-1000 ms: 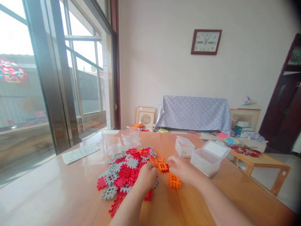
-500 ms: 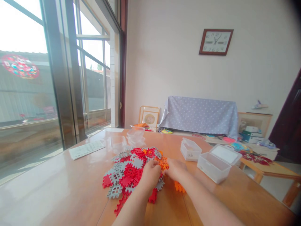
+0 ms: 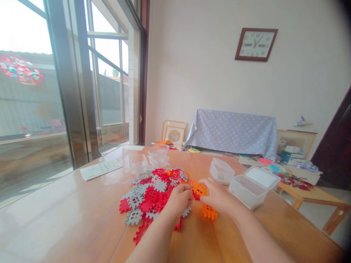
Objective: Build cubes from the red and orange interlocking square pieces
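A heap of red and grey interlocking plastic tiles (image 3: pixel 150 195) with notched edges lies on the wooden table, some solid and some with window-like openings. My left hand (image 3: pixel 179 200) is over the right side of the heap, its fingers closed together; what they hold, if anything, is hidden. Just to its right, my right hand (image 3: pixel 215 195) grips an orange window tile (image 3: pixel 200 189) between thumb and fingers, with a bit of red showing beneath it. Another orange tile (image 3: pixel 209 212) lies on the table below my right hand.
An open clear box (image 3: pixel 248 193) with its lid back and a second clear box (image 3: pixel 221 171) stand to the right. Stacked clear containers (image 3: pixel 158 157) are behind the heap. A printed sheet (image 3: pixel 101 170) lies at left, near the table (image 3: pixel 55 219) edge.
My right hand has moved slightly right, away from my left, and the orange tile now shows in its fingers. My left hand stays over the heap. The view has tilted a little.
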`<action>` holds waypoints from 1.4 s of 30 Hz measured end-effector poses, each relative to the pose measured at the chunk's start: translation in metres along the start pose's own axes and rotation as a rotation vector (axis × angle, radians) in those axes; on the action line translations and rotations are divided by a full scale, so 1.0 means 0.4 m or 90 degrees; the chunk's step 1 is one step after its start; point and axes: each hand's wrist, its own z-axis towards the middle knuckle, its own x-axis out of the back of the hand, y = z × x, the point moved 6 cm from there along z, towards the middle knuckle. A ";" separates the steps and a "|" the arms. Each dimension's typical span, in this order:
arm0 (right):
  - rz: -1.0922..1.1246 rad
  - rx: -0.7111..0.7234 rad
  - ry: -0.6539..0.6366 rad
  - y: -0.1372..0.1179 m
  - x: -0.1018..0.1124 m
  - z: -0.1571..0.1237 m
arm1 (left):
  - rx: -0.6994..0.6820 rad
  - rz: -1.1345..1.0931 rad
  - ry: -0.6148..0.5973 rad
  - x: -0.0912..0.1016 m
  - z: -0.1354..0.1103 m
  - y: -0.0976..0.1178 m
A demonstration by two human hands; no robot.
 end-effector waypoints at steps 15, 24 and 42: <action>0.088 -0.026 -0.153 0.074 0.022 -0.113 | 0.042 0.082 -0.072 -0.026 0.003 -0.052; 0.146 -0.068 -0.082 0.100 0.033 -0.097 | 0.010 -0.003 0.014 0.011 0.012 -0.008; -0.094 0.002 -0.121 -0.079 -0.146 0.147 | -0.092 -0.242 0.246 0.133 0.044 0.030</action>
